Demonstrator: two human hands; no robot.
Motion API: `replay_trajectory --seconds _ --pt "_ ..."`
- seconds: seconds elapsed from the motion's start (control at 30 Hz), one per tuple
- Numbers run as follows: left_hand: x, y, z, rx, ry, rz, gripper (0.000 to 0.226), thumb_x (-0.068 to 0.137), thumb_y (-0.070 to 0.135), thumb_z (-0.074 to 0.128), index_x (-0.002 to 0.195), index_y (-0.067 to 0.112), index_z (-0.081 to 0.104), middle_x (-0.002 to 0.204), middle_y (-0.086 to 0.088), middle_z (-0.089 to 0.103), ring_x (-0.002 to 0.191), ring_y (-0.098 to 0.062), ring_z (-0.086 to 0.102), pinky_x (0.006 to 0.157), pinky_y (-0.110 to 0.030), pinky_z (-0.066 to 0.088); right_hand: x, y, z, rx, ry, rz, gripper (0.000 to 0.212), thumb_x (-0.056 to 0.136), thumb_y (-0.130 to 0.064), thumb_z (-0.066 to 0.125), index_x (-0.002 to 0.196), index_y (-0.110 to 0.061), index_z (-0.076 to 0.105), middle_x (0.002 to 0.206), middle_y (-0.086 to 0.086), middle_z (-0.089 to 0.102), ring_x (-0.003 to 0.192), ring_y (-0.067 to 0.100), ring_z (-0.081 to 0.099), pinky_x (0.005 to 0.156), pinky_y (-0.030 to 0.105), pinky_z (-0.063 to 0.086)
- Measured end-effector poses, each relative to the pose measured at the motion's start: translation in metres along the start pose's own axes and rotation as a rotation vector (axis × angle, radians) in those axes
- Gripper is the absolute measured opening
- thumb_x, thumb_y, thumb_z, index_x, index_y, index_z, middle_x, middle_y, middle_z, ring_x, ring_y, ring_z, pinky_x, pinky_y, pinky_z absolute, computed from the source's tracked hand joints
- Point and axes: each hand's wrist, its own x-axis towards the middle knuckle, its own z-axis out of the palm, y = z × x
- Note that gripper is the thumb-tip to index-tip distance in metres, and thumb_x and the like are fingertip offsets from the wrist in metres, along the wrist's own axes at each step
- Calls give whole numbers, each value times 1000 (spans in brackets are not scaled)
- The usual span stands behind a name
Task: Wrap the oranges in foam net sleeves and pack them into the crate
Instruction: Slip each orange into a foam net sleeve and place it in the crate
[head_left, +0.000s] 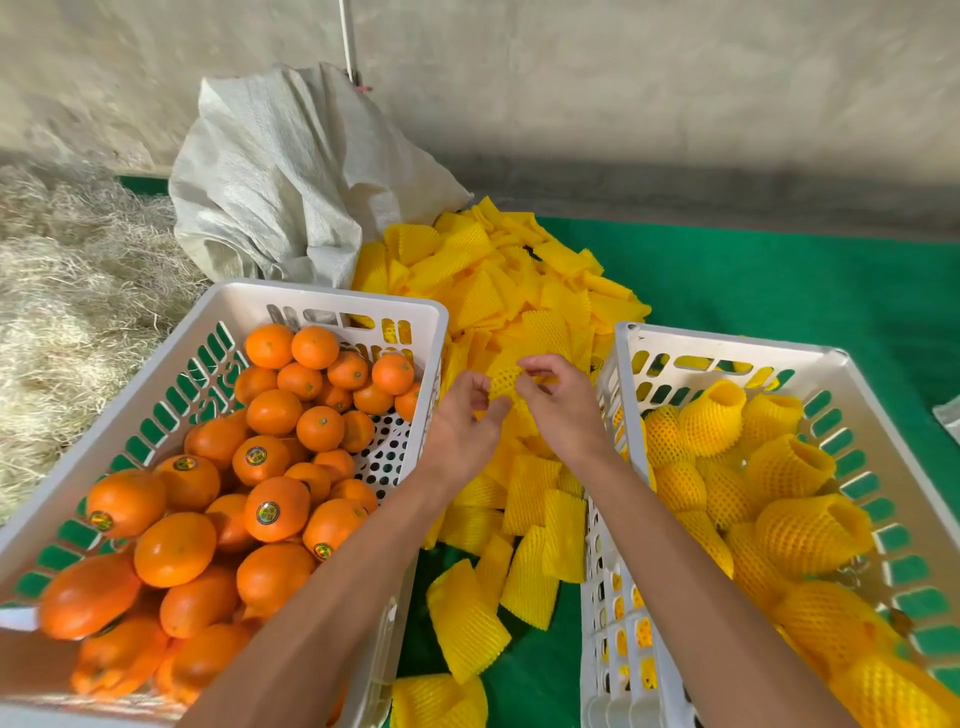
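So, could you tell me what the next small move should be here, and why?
Probably spread the foam sleeve open. Both hands, left hand and right hand, pinch it above the sleeve pile, yet neither holds an orange. Once it is open, the left hand could reach for a bare orange in the left crate.

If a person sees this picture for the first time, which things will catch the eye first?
First, the crate of bare oranges at the left, bright against the white plastic. Next, the heap of yellow foam net sleeves in the middle on the green mat, where the left hand and right hand pinch one sleeve. At the right, a second crate holds wrapped oranges.
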Motion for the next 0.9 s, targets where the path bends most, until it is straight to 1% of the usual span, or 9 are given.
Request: replay_trajectory --seconds 0.13,0.2,0.27,0.37,0.47,0.63,0.73,0.83,0.9 --pt "-11 17 -10 -165 -30 87 15 103 19 62 113 9 68 97 7 67 87 -7 59 78 -24 44 -13 -20 -12 7 9 -13 21 98 -26 66 117 -19 69 111 -9 66 102 -2 60 72 4 44" --pt "-20 22 -15 -192 -37 137 17 103 19 62 113 9 71 94 9 69 82 -4 58 76 -21 43 -27 -29 -19 28 8 -20 23 98 -27 67 118 -16 70 112 -7 67 106 2 60 74 3 44" --pt "-32 26 -20 -220 -50 167 17 103 19 62 110 7 72 82 18 66 72 3 54 69 -14 40 -45 -38 -26 44 18 -29 22 97 -27 68 115 -16 70 109 -8 67 104 1 60 75 2 43" --pt "-57 32 -24 -235 -71 197 18 104 20 61 99 7 71 65 24 57 60 4 48 60 -11 36 -76 -45 -34 71 21 -34 20 96 -29 69 114 -20 70 109 -13 67 105 -1 60 79 10 45" --pt "-84 38 -28 -269 -84 221 19 104 20 61 92 9 70 64 22 54 60 2 44 60 -11 35 -105 -50 -39 95 31 -48 20 96 -28 70 114 -20 71 109 -14 69 106 -2 62 79 13 47" --pt "-120 42 -36 -288 -76 213 21 103 24 62 97 6 73 69 17 56 64 -2 45 61 -18 38 -143 -57 -40 142 24 -82 15 95 -29 71 110 -25 72 109 -13 71 104 0 63 81 15 50" --pt "-135 43 -40 -279 -77 209 17 102 27 62 93 18 74 69 18 55 64 -3 45 60 -21 39 -157 -57 -42 163 7 -83 12 94 -29 72 107 -30 71 107 -15 71 104 -1 63 82 15 50" --pt "-151 46 -41 -239 -72 200 17 103 30 60 98 29 76 76 18 63 72 -3 55 68 -29 47 -167 -55 -45 144 -22 -90 19 94 -28 72 113 -29 71 111 -15 69 103 -3 63 82 18 52" --pt "-159 47 -41 -179 -68 221 20 105 28 56 109 28 76 91 12 72 84 -9 63 78 -40 54 -170 -51 -45 104 -51 -112 27 95 -26 71 122 -31 67 115 -12 64 99 2 64 77 20 52"
